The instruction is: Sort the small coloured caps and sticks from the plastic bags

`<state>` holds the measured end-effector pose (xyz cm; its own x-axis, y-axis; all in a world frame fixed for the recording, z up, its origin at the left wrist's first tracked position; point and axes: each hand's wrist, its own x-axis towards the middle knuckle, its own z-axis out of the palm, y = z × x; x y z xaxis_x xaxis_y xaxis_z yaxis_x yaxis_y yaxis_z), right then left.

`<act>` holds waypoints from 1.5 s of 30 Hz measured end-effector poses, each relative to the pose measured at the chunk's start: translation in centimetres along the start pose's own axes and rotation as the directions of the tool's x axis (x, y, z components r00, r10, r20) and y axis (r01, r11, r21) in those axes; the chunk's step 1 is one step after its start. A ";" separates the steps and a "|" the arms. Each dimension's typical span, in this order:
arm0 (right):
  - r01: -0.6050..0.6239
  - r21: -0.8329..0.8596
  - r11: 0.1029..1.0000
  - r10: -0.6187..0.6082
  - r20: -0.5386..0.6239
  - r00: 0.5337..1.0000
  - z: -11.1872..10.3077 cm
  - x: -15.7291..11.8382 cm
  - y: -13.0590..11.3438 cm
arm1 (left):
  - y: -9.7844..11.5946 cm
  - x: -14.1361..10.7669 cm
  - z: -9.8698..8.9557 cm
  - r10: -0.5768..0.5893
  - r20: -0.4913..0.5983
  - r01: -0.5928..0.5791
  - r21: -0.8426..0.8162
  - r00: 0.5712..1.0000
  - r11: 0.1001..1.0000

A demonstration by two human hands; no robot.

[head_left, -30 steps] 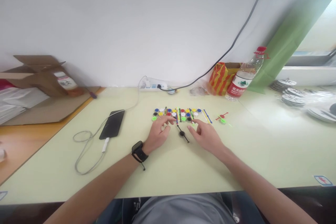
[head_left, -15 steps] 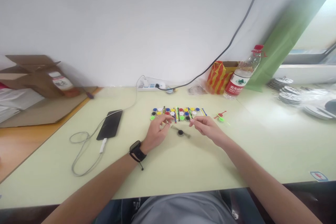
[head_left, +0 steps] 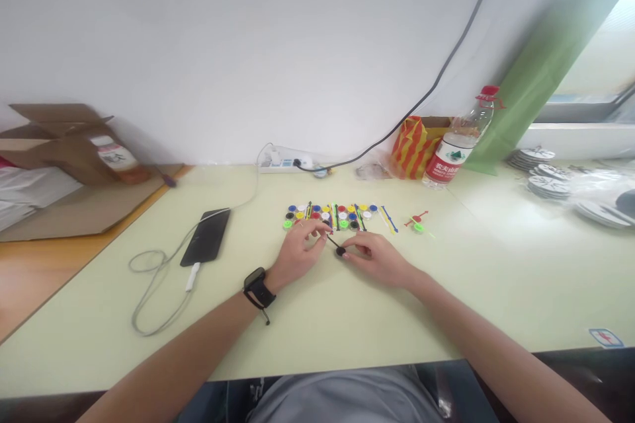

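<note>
A small black spinner (head_left: pixel 340 252), a round disc with a thin dark arrow pointer, is on the table in front of me. The thumb and index finger of my right hand (head_left: pixel 381 259) close on the disc's right edge. My left hand (head_left: pixel 299 250) is at the pointer's far-left end, its fingers bent and thumb apart; whether a fingertip touches the pointer is unclear. Just behind my hands lie rows of coloured discs (head_left: pixel 343 209) in blue, white, yellow, red, black and green, with bundles of coloured arrow pointers (head_left: pixel 389 219) among and beside them.
A green disc (head_left: pixel 418 228) with a red arrow (head_left: pixel 417 219) lies right of the rows. To the left is a phone (head_left: pixel 206 236) on a cable. Along the wall are a power strip (head_left: pixel 282 164), a striped bag (head_left: pixel 411 147) and a water bottle (head_left: pixel 449 157).
The pointer was blurred as if spinning and now appears still. My right hand has moved down and left onto the black disc; my left hand stayed nearly in place.
</note>
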<state>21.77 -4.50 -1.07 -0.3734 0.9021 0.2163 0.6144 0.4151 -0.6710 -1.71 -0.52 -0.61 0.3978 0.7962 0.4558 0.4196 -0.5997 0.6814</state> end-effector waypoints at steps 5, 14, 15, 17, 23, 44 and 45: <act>0.046 0.042 0.998 -0.046 0.004 0.999 -0.2 -0.1 -0.2 | 0.1 0.1 0.2 -0.006 0.013 0.006 -0.042 1.000 0.999; 0.126 0.152 0.980 -0.125 -0.012 0.992 -0.9 -0.2 -0.8 | 0.8 0.4 -0.5 -0.051 0.414 0.240 -0.419 0.909 0.875; 0.137 0.165 0.977 -0.134 -0.025 0.991 -0.9 -0.2 -0.9 | 0.8 0.4 -0.5 -0.043 0.443 0.264 -0.451 0.896 0.852; 0.160 0.187 0.969 -0.152 -0.058 0.987 -1.0 -0.2 -1.0 | 0.7 0.3 -0.4 -0.059 0.464 0.317 -0.502 0.884 0.805; 0.186 0.089 0.979 -0.150 -0.308 0.940 -1.1 -0.4 -0.8 | 0.0 0.4 0.0 -0.211 0.432 0.450 -0.581 0.877 0.679; 0.059 0.285 0.957 -0.020 -0.139 0.990 -0.5 -0.6 -2.4 | -0.1 0.6 -0.1 -0.295 0.437 0.524 -0.638 0.850 0.564; 0.061 0.290 0.955 -0.022 -0.136 0.990 -0.4 -0.6 -2.4 | -0.1 0.6 -0.1 -0.291 0.446 0.528 -0.635 0.846 0.564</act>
<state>20.83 -5.98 0.70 -0.2882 0.9006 0.3255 0.3623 0.4172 -0.8335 -1.62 -0.02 -0.35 0.5783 0.8130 -0.0680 -0.0709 0.1332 0.9886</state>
